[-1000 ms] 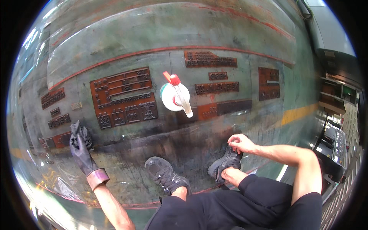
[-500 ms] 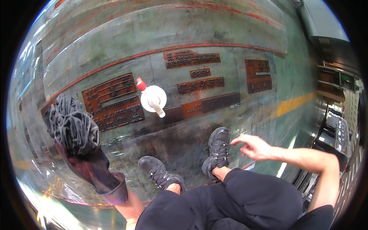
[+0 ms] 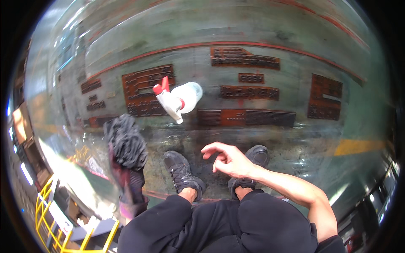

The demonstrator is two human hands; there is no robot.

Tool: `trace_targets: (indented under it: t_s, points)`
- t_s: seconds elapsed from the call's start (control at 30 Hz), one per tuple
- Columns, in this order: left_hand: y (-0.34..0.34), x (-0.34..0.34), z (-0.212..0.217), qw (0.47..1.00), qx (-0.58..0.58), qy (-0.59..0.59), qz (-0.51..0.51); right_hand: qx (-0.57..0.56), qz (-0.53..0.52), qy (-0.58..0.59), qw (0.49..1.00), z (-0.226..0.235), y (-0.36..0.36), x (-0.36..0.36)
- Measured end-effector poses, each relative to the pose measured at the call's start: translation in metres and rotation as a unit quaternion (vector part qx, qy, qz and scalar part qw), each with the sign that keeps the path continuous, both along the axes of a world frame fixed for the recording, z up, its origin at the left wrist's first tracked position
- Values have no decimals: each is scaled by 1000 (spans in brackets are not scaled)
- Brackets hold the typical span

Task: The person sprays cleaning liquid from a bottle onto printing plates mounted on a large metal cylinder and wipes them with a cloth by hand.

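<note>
From the head camera, the left hand (image 3: 126, 145), in a dark glove, is closed around a bunched dark cloth (image 3: 120, 131) and held low over the floor (image 3: 270, 139). The right hand (image 3: 230, 160) is bare, its fingers loosely curled and apart, holding nothing, above the right shoe (image 3: 257, 157). The left shoe (image 3: 181, 168) stands between the 2 hands. A white spray bottle (image 3: 179, 100) with a red trigger lies on its side on the floor, well ahead of both hands, just beside a rusty perforated metal plate (image 3: 145, 88). More such plates (image 3: 247, 117) lie in rows to the right.
</note>
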State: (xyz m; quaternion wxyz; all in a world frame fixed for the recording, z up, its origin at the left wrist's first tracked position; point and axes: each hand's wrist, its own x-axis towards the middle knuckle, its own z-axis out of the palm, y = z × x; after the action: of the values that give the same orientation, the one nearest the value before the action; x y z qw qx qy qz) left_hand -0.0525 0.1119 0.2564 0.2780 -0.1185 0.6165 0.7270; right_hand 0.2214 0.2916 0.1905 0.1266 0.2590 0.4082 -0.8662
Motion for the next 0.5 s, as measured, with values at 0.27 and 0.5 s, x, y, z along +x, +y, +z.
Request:
trace_targets:
  t_s: [0.27,0.5]
  points:
    - [7,61,-20,948,-104,-177,-245,4,-156,250,956,32,13,3]
    - [-7,75,75,697,-281,-245,-613,-16,-118,259,958,27,23,16]
